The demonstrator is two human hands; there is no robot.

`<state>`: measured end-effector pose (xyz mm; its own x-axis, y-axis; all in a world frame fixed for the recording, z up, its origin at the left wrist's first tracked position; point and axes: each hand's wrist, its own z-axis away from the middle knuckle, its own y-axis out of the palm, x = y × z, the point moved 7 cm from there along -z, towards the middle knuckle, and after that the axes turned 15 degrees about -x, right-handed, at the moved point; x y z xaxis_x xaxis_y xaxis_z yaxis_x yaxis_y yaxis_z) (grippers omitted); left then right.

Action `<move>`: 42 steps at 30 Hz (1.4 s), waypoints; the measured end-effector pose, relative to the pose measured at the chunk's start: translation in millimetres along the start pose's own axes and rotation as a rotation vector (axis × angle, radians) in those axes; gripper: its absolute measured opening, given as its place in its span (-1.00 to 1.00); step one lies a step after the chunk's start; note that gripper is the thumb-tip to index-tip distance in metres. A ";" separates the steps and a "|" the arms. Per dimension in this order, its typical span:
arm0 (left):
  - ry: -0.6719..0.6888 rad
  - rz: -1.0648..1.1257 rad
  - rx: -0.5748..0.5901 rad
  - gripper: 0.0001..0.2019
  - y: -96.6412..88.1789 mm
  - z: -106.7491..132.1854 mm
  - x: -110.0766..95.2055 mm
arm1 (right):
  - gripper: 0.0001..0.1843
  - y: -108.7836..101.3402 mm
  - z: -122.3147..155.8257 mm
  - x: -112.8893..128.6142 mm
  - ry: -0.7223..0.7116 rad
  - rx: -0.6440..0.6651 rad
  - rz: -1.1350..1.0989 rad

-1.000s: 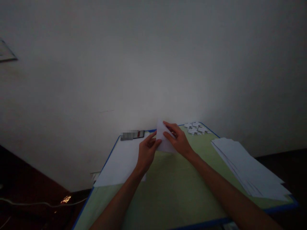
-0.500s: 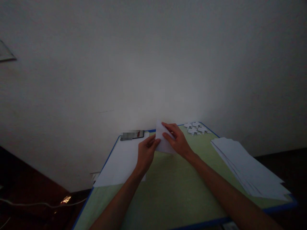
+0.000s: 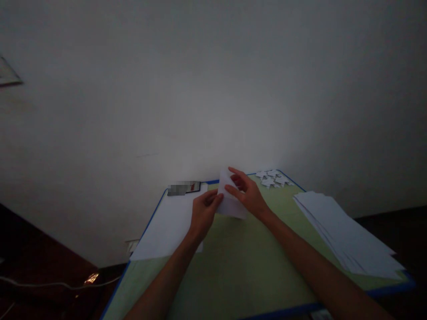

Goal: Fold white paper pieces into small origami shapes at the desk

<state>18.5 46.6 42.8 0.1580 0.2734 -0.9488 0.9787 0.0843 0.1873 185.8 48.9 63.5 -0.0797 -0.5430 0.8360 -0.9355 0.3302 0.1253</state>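
Note:
A folded piece of white paper (image 3: 230,207) is held up above the far half of the green table (image 3: 240,266). My left hand (image 3: 204,211) pinches its left side between thumb and fingers. On the right, my right hand (image 3: 246,191) grips the upper part, thumb in front and index finger stretched along the top edge. Some of the right fingers curl at the back of the paper and are partly hidden. The paper's lower edge hangs free below both hands.
White sheets (image 3: 167,233) lie at the table's left, with a phone (image 3: 192,187) at their far end. Several folded paper shapes (image 3: 273,178) sit at the far right corner. A fanned stack of white paper (image 3: 343,235) covers the right side. The wall (image 3: 213,89) rises directly behind.
The paper has shifted slightly right and down, and its lower edge hangs a little lower. My right index finger has lifted a bit along the top. My left hand has barely moved.

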 end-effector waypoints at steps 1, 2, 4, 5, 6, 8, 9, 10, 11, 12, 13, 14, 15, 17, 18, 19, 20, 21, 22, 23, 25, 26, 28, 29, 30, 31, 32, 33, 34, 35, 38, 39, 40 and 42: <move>-0.009 -0.016 0.024 -0.63 0.9 0.9 0.4 | -0.34 -0.8 -1.6 -2.2 0.077 0.001 -0.034; -0.021 -0.032 0.049 -0.65 2.0 2.0 0.9 | -0.37 -1.7 -3.1 -3.7 0.147 0.002 -0.068; -0.044 -0.061 0.094 -0.67 3.9 3.9 1.9 | -0.52 -2.5 -5.2 -4.3 0.240 0.018 -0.125; -0.054 -0.072 0.108 -0.68 4.4 4.6 2.2 | -0.57 -3.2 -6.1 -4.2 0.266 0.020 -0.143; -0.059 -0.079 0.116 -0.68 4.6 4.9 2.2 | -0.60 -3.9 -6.8 -4.6 0.286 0.018 -0.155; -0.061 -0.091 0.123 -0.69 4.7 5.2 1.6 | -0.60 -5.4 -7.6 -7.4 0.315 0.002 -0.167; -0.061 -0.098 0.126 -0.70 4.7 5.2 1.4 | -0.60 -5.8 -7.7 -9.8 0.330 -0.008 -0.174; -0.061 -0.105 0.130 -0.71 4.8 5.3 1.2 | -0.60 -6.1 -7.7 -12.4 0.344 -0.017 -0.180; -0.060 -0.112 0.135 -0.71 5.0 5.5 1.1 | -0.59 -6.4 -7.7 -15.0 0.354 -0.027 -0.186; -0.060 -0.119 0.140 -0.71 5.3 5.8 1.2 | -0.59 -6.6 -7.8 -17.3 0.362 -0.035 -0.191; -0.059 -0.123 0.146 -0.71 5.6 6.1 1.3 | -0.59 -6.9 -7.9 -19.1 0.365 -0.043 -0.195; -0.055 -0.126 0.150 -0.71 5.9 6.3 1.3 | -0.59 -7.4 -8.2 -20.5 0.366 -0.049 -0.198; -0.051 -0.127 0.156 -0.71 6.3 6.6 1.4 | -0.59 -7.9 -8.4 -21.3 0.365 -0.054 -0.201; -0.042 -0.136 0.167 -0.72 7.0 7.1 2.1 | -0.60 -9.7 -9.2 -21.9 0.360 -0.066 -0.207; -0.040 -0.144 0.171 -0.73 7.3 7.2 2.8 | -0.61 -11.0 -9.8 -21.8 0.356 -0.074 -0.210; -0.038 -0.152 0.174 -0.74 7.4 7.3 3.7 | -0.62 -12.3 -10.3 -21.6 0.352 -0.082 -0.212; -0.037 -0.160 0.175 -0.75 7.4 7.3 4.5 | -0.63 -13.7 -11.0 -21.4 0.347 -0.091 -0.212; -0.038 -0.166 0.175 -0.76 7.4 7.2 5.5 | -0.64 -15.1 -11.7 -21.2 0.340 -0.100 -0.210; -0.041 -0.171 0.177 -0.76 7.5 7.2 6.4 | -0.65 -16.3 -12.5 -20.9 0.332 -0.108 -0.207; -0.044 -0.174 0.179 -0.76 7.6 7.2 7.2 | -0.66 -17.4 -13.2 -20.7 0.323 -0.116 -0.202; -0.049 -0.178 0.182 -0.75 7.9 7.4 8.0 | -0.69 -19.0 -14.4 -20.1 0.304 -0.131 -0.192; -0.050 -0.180 0.183 -0.76 8.0 7.6 8.0 | -0.70 -19.7 -14.8 -19.6 0.294 -0.139 -0.186; -0.044 -0.178 0.181 -0.76 8.1 7.8 7.1 | -0.72 -21.1 -15.2 -18.0 0.273 -0.160 -0.169; -0.040 -0.178 0.179 -0.76 8.1 7.9 6.5 | -0.72 -21.8 -15.3 -16.7 0.261 -0.171 -0.159; -0.037 -0.181 0.177 -0.77 8.0 8.0 6.1 | -0.72 -22.3 -15.2 -15.3 0.250 -0.180 -0.148; -0.035 -0.184 0.175 -0.77 7.9 8.0 5.9 | -0.73 -22.9 -15.1 -13.7 0.238 -0.189 -0.137; -0.033 -0.188 0.175 -0.77 7.9 8.0 5.8 | -0.73 -23.3 -14.8 -12.1 0.228 -0.195 -0.126; -0.032 -0.192 0.178 -0.77 8.0 8.0 5.9 | -0.73 -23.7 -14.6 -10.6 0.217 -0.200 -0.115; -0.030 -0.194 0.183 -0.77 8.3 8.0 5.9 | -0.74 -24.1 -14.4 -9.2 0.206 -0.204 -0.107; -0.026 -0.194 0.189 -0.77 8.6 7.9 5.9 | -0.74 -24.8 -14.3 -7.9 0.195 -0.211 -0.099; -0.015 -0.199 0.194 -0.78 9.1 7.8 5.9 | -0.73 -26.4 -14.4 -5.9 0.166 -0.224 -0.081; -0.016 -0.201 0.189 -0.79 9.0 7.7 6.1 | -0.71 -26.5 -14.5 -6.1 0.162 -0.222 -0.076; -0.017 -0.202 0.184 -0.80 9.0 7.7 6.4 | -0.69 -26.1 -14.6 -6.7 0.162 -0.215 -0.073; -0.014 -0.203 0.173 -0.80 8.9 7.9 6.7 | -0.65 -24.1 -14.6 -8.9 0.175 -0.188 -0.070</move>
<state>29.3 41.6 36.1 -0.0436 0.2540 -0.9662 0.9982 -0.0292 -0.0528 214.0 57.0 60.9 0.0593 -0.4328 0.8995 -0.8550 0.4430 0.2696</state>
